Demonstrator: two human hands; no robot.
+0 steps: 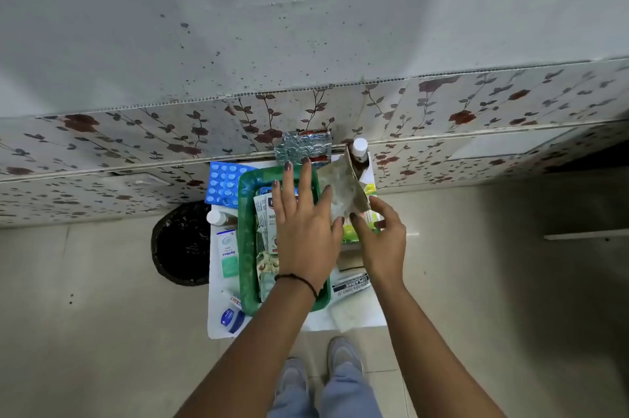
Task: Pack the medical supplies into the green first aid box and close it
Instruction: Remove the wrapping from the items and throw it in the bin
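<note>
The green first aid box (245,247) lies open on a small white table (360,315), with paper sachets and packets inside. My left hand (303,227) is spread flat over the box contents, fingers apart. My right hand (381,240) pinches the lower edge of a clear crinkled plastic packet (340,193) at the box's right rim. A blue blister pack (223,184) lies at the box's far left, a silver foil strip (299,147) behind it. A brown bottle with a white cap (359,148) stands in an open carton at the far right.
Left of the box lie a white-capped bottle (218,217), an Optibex tube box (227,254) and a blue round tin (231,319). A Cipladine tube (350,285) lies to the right. A black bin (182,244) sits on the floor to the left. A floral-tiled wall stands behind.
</note>
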